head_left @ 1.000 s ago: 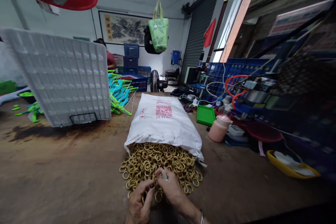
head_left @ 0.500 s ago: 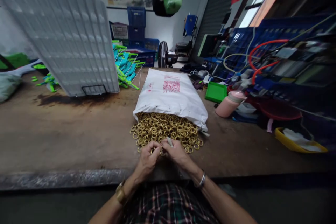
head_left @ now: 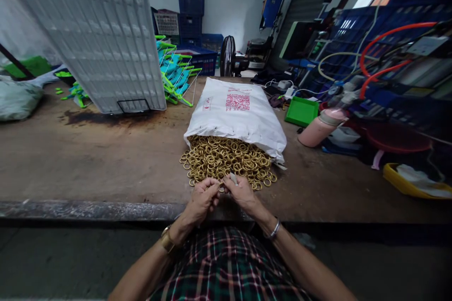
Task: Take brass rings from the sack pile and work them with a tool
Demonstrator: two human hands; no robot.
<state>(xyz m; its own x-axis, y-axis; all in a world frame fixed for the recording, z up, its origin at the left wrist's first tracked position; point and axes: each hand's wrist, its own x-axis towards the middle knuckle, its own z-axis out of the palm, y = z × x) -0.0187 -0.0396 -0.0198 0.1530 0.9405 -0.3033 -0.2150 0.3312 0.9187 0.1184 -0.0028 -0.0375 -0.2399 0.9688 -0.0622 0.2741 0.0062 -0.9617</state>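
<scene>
Both hands at the near edge of the brass ring heap.

Left hand (head_left: 203, 199) and right hand (head_left: 243, 192) meet fingertip to fingertip, pinching a ring (head_left: 222, 184); the right also grips a small pale piece (head_left: 233, 178). The brass rings (head_left: 226, 161) spill from the white sack (head_left: 237, 115) just behind, on the wooden table (head_left: 88, 160).

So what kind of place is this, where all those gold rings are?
It looks like a small workshop. A white sack spills a pile of brass-coloured rings onto a worn workbench, blue crates are stacked at the back wall, and hoses and machine parts crowd the right side.
</scene>
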